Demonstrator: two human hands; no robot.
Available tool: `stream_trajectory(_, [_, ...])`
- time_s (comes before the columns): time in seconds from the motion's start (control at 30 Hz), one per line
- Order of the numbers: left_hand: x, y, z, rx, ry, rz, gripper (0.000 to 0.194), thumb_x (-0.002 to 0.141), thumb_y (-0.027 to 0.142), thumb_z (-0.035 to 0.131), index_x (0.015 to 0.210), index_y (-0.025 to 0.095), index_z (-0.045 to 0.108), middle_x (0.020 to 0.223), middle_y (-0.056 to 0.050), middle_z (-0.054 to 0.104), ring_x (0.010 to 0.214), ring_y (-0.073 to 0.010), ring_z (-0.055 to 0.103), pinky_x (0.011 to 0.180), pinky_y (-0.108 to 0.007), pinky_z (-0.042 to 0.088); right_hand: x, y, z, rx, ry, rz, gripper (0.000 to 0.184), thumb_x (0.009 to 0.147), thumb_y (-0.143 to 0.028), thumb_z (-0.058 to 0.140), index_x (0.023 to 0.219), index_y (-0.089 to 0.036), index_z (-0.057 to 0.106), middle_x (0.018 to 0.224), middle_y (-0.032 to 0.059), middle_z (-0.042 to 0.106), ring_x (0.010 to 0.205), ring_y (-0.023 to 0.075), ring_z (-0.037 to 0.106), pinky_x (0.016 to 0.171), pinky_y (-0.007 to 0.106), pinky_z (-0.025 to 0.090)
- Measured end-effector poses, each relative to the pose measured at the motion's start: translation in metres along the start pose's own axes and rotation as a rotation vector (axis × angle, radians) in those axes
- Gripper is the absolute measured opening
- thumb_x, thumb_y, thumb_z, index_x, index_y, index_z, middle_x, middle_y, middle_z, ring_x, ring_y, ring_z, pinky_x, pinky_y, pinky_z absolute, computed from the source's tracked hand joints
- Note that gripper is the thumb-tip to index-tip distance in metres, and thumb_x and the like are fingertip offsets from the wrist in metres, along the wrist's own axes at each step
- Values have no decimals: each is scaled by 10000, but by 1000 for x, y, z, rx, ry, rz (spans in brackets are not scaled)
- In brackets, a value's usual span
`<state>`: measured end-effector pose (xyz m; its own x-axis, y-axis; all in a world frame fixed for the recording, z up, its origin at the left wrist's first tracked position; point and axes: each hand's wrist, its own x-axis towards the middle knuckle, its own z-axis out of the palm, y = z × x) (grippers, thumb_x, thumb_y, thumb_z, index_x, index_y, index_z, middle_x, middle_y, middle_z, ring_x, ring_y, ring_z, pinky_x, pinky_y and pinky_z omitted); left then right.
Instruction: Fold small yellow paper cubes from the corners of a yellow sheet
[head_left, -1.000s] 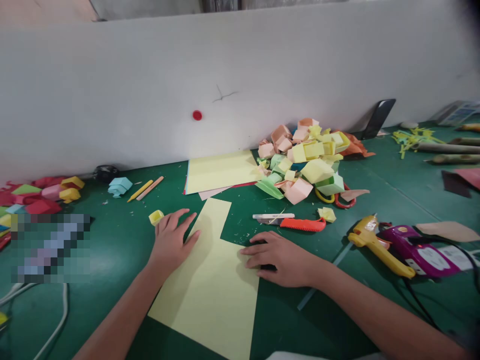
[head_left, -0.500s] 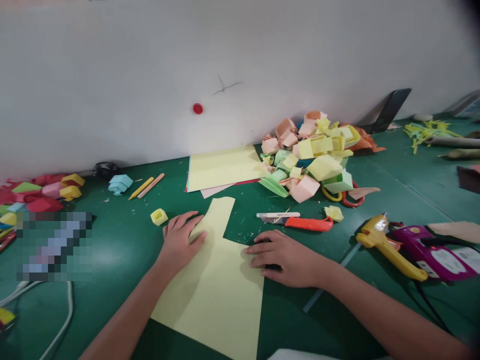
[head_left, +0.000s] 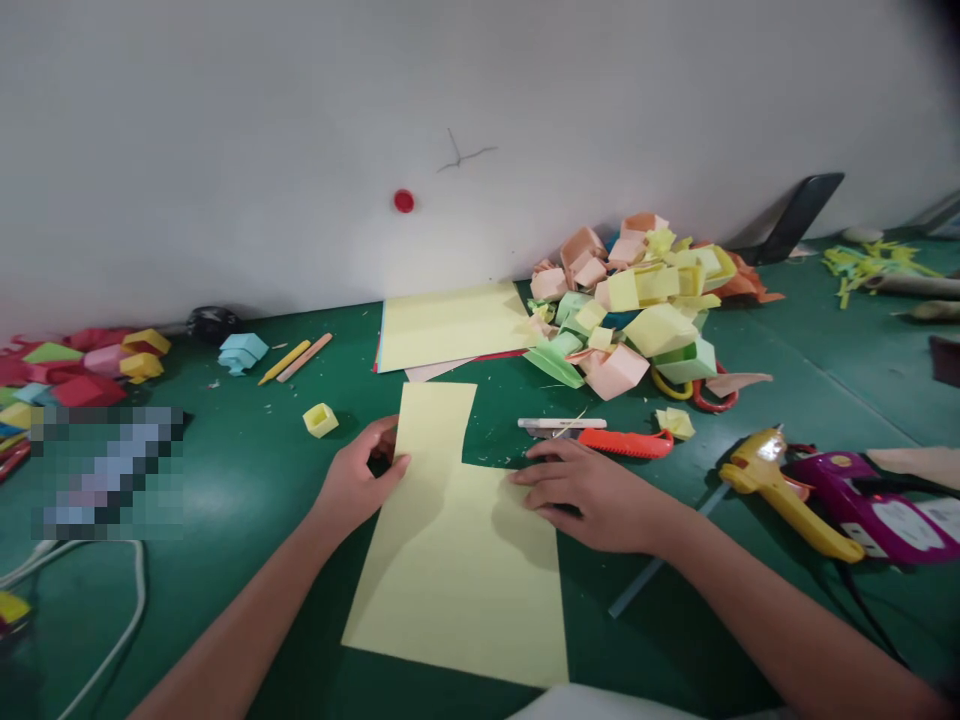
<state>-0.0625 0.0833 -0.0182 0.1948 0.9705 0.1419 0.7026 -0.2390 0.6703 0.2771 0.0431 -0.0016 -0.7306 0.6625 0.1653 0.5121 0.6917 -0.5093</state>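
A pale yellow sheet of paper [head_left: 457,560] with a notch cut from its far right corner lies on the green mat [head_left: 247,500] in front of me. My left hand [head_left: 360,478] pinches the sheet's left edge, thumb on top and fingers curled under. My right hand [head_left: 592,495] lies flat on the sheet's right edge by the notch, fingers stretched out. A small yellow paper cube [head_left: 320,419] sits just left of my left hand. An orange box cutter [head_left: 600,438] lies just beyond my right hand.
A heap of folded paper boxes [head_left: 630,315] and a stack of paper sheets [head_left: 450,325] lie by the white wall. A yellow glue gun [head_left: 787,490] and a purple tool [head_left: 862,495] are at right. Red and yellow paper shapes [head_left: 82,370] and white cables [head_left: 112,630] are at left.
The sheet has turned from slanted to square in front of me. My left hand went from lying flat on the paper to pinching its left edge. My right hand shifted slightly right with it.
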Motion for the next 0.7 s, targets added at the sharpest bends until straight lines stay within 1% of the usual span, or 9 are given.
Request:
stream_trajectory(0.13, [-4, 12, 4, 102, -107, 65, 451, 875, 313, 559, 1317, 224, 554, 989, -22, 703, 818, -188, 645, 743, -310, 527, -2, 5, -3, -23, 28, 12, 192, 943, -188, 572, 1002, -234, 749, 1206, 41, 727, 1219, 271, 525, 1025, 467, 480])
stream_trajectory(0.23, [-6, 19, 6, 206, -152, 154, 385, 905, 306, 516, 1270, 214, 598, 1055, -53, 689, 899, -225, 628, 778, -341, 507, -2, 6, -2, -31, 45, 17, 196, 951, -204, 568, 1042, -235, 739, 1195, 48, 729, 1220, 271, 535, 1034, 476, 477])
stream_trajectory(0.3, [-6, 21, 7, 251, -165, 196, 367, 933, 299, 479, 1262, 211, 615, 1030, -62, 675, 906, -235, 608, 778, -347, 489, -1, 5, -2, -29, 56, 24, 216, 954, -203, 559, 1091, -235, 723, 1166, 57, 734, 1200, 263, 557, 1030, 473, 482])
stream_trajectory(0.37, [-5, 22, 7, 276, -190, 231, 393, 967, 286, 433, 1321, 222, 591, 1000, -60, 658, 897, -229, 593, 775, -342, 470, 1, 3, -1, -19, 76, 40, 253, 960, -207, 546, 1163, -240, 693, 1144, 62, 733, 1167, 253, 585, 1025, 469, 487])
stream_trajectory(0.4, [-5, 21, 7, 282, -205, 252, 410, 981, 276, 411, 1357, 233, 569, 1002, -59, 650, 899, -223, 588, 782, -341, 460, 3, 1, 0, -13, 97, 45, 277, 964, -215, 538, 1206, -244, 670, 1156, 66, 726, 1162, 251, 593, 1031, 473, 484])
stream_trajectory(0.47, [-5, 20, 6, 286, -237, 299, 441, 998, 250, 377, 1414, 261, 526, 1021, -54, 641, 896, -206, 584, 794, -335, 442, 8, -4, 2, -7, 178, 55, 355, 969, -238, 528, 1317, -250, 595, 1249, 86, 684, 1206, 262, 578, 1052, 492, 470])
stream_trajectory(0.57, [-5, 20, 6, 282, -272, 349, 472, 995, 223, 375, 1445, 295, 498, 1002, -41, 646, 847, -184, 583, 772, -318, 430, 16, -13, 7, -24, 332, 73, 489, 958, -260, 540, 1440, -240, 456, 1425, 122, 559, 1309, 289, 498, 1071, 513, 449])
stream_trajectory(0.63, [-5, 20, 6, 272, -278, 354, 472, 992, 242, 391, 1449, 301, 492, 976, -34, 661, 822, -186, 586, 760, -316, 436, 20, -19, 11, -45, 378, 62, 518, 958, -278, 554, 1456, -236, 417, 1468, 128, 513, 1327, 296, 472, 1084, 517, 428])
stream_trajectory(0.7, [-6, 19, 6, 246, -259, 330, 442, 993, 296, 410, 1420, 288, 523, 991, -37, 680, 847, -204, 602, 767, -322, 454, 20, -24, 13, -46, 389, 43, 527, 960, -280, 562, 1460, -241, 400, 1470, 127, 508, 1335, 298, 461, 1087, 520, 418])
